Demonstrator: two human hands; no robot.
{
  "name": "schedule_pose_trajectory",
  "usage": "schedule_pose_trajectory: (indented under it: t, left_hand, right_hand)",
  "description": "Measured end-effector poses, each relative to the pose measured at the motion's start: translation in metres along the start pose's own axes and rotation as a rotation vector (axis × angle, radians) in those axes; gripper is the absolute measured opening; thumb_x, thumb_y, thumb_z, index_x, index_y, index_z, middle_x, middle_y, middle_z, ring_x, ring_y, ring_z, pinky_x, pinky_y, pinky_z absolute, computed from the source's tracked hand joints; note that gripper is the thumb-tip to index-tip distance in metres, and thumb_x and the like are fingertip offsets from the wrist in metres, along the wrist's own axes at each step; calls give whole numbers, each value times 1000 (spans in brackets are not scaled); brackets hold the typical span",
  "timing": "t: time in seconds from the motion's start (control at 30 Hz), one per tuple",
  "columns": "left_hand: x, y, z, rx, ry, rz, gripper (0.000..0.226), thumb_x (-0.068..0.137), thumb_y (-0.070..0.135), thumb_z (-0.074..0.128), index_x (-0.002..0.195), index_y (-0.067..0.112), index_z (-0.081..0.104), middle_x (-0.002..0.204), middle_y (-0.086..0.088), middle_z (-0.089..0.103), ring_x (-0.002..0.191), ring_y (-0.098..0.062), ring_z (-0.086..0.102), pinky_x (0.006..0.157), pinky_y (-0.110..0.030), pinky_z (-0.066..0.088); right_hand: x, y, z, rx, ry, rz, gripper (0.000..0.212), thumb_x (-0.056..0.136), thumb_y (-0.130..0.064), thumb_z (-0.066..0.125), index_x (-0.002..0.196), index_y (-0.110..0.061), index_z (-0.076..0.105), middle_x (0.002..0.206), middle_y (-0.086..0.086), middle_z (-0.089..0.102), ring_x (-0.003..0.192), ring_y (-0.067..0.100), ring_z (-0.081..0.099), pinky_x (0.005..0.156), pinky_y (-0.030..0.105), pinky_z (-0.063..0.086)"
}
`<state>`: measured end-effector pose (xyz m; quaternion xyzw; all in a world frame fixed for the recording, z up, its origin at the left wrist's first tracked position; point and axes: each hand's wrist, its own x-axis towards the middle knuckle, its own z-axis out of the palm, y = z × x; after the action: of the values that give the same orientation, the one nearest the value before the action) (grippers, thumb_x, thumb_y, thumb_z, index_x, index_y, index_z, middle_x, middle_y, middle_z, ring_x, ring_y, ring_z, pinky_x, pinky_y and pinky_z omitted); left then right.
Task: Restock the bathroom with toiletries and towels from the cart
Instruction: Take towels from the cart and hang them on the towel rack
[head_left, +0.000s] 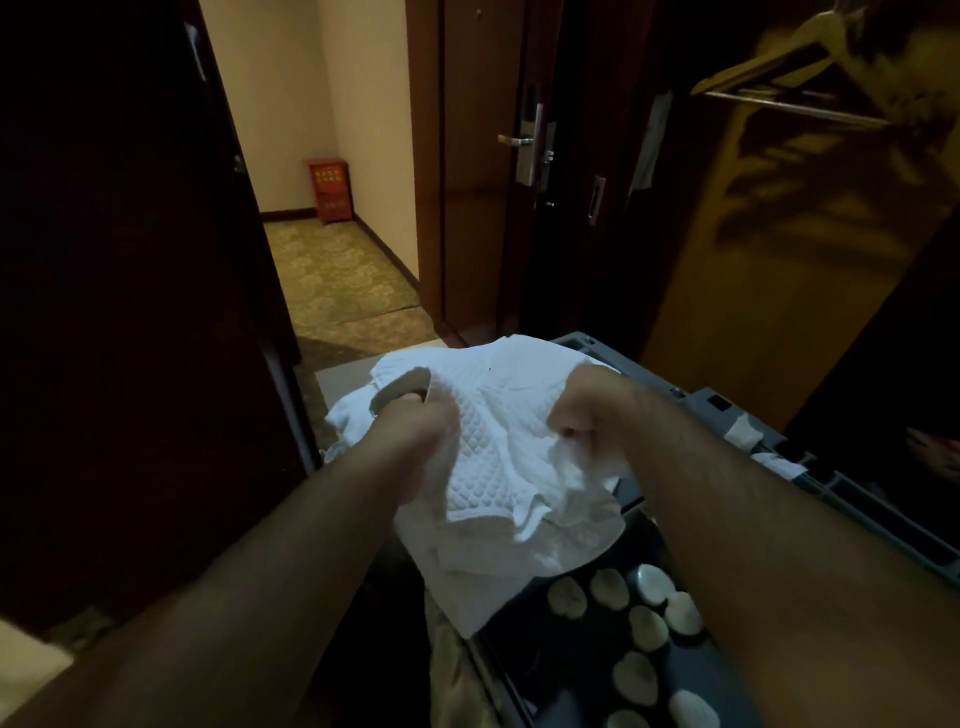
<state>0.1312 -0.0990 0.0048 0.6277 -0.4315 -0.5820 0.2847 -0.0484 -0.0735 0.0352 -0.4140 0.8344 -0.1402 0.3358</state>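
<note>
**White quilted towel held up over the grey plastic cart**

Lifted clear of the cart, bunched and sagging in the middle. Gripped on one side by the left hand, fingers curled tight into the fabric just beside a tan curved strip at its edge. Clenched on the other side by the right hand, fist closed round a crumpled fold. Both hands level and near each other, with the quilted face stretched between them. Below the hands, loose folds hanging down over the front of the cart. Behind and to the left, more white cloth heaped at the cart's far end.

Down in the dark tray beside the right forearm, a cluster of small round pale pieces, too blurred to name. Beyond the cart, a dark wooden door with a silver lever handle. Left of that, an opening onto a corridor with patterned yellow-green carpet. At the far end, against the cream wall, a small red cabinet. Up at top right, a wooden clothes hanger on a metal rail.
</note>
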Motion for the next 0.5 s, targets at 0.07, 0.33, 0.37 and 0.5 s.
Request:
schedule_pose_trajectory:
  t: [0.07,0.33,0.37,0.5]
  left_hand:
    - [-1,-2,-2,-57,-11,11,33,93,25,59,124,14,61,119,-16,65,108,-37,62,94,-52,52]
    - [-24,-18,-20,-87,-54,-82,28,86,20,66,114,19,66,110,-12,70,102,-34,67,87,-49,55]
    - [-27,-20,-22,-111,-65,-80,23,89,16,63,112,17,67,107,-12,72,97,-32,69,79,-44,58]
    - [-37,-23,-32,-204,-147,-59,25,91,9,62,115,9,66,108,-16,73,95,-32,72,73,-43,60]
  right_hand:
    - [-7,0,-2,-69,28,-40,20,90,-5,57,72,-14,56,69,5,41,54,14,34,37,18,28]
    - [-12,25,23,344,100,-128,11,80,-6,63,70,-3,59,59,14,52,48,24,50,48,24,43]
    - [-14,27,25,418,90,-122,6,81,-6,64,77,-1,63,67,16,57,56,27,55,51,27,48]
    - [-24,41,35,663,84,-170,16,81,-17,70,90,-4,74,97,23,74,88,36,70,73,39,51]
